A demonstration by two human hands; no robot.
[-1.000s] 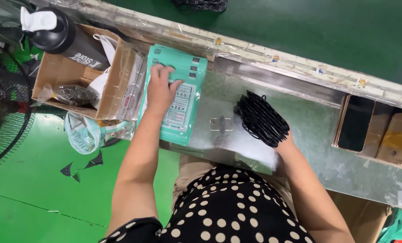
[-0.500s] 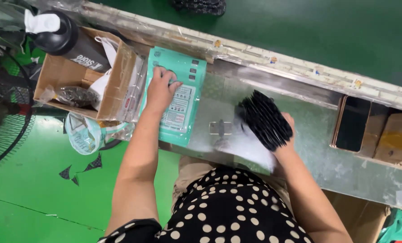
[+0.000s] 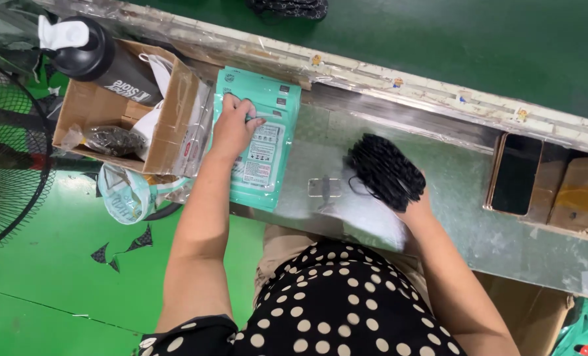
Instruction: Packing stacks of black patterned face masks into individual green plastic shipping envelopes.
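Your left hand lies with fingers curled on the top of the teal packet stack, left of frame centre, beside the cardboard box holding a black bottle. Your right hand grips a bundle of black masks at frame centre, over the metal bench. Small brown boxes sit at the right edge.
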